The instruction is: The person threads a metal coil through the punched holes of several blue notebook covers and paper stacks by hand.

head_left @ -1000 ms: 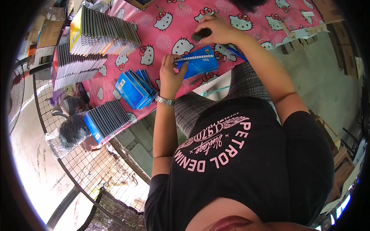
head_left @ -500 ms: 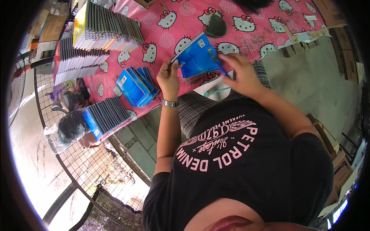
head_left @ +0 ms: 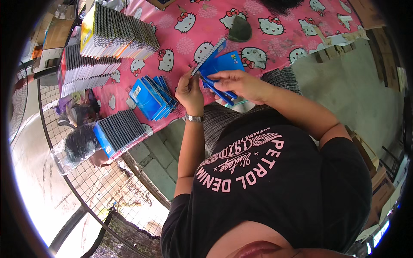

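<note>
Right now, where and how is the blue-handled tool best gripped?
Probably around both handles of the blue-handled tool, from the person's right: they spread apart toward that side, where the right hand holds them, while the other end points left, close to the left hand at the spiral binding.

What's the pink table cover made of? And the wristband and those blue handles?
The pink table cover looks like plastic, slightly glossy with a printed pattern. The wristband seems metal: silvery, shiny and linked. The blue handles in the right hand are probably smooth plastic or rubber, from their even colour; I can't tell which.
</note>
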The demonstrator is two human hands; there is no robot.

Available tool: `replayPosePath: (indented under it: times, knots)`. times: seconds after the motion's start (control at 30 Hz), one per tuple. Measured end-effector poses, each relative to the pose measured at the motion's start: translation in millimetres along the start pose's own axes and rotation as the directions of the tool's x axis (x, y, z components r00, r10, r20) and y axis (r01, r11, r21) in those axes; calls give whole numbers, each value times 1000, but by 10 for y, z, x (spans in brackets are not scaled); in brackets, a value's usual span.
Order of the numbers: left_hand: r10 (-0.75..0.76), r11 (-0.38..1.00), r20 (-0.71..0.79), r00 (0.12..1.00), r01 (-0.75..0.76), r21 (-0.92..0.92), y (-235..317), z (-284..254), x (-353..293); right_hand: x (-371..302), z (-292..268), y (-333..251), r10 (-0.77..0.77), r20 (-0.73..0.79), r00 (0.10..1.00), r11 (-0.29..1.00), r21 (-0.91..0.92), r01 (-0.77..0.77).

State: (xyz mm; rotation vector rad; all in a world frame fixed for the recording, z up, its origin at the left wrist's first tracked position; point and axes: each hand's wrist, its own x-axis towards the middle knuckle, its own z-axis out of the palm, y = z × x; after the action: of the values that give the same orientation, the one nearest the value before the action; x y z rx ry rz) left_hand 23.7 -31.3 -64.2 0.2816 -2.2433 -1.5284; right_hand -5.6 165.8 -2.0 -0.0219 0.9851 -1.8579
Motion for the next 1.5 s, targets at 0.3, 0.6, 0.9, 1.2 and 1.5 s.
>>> replayPosePath:
  times: [0.3,0.6,0.9,1.2,1.5]
  knots:
    - [417,724,86,905,-388,571,933,-1199,751,-561,-1260,-353,-625,-109,773,-147,-956,-254]
    - [440,249,172,882,-303,920,171,-1023,995,4,-1819,-1261,-877,69,475,-338,-792,-508]
    - [334,545,725,602,-751,372,405,304,27,168,-1988,-1399,-875,21,483,-342,-734,-587]
    - [372,527,750,547,-790,315,572,145,187,-217,-1163,-1039,-784,54,619,18,-994,110]
    - [418,560,542,729,-677,478,545,332,255,-151,-804,-343,-686,0,727,126,-985,120]
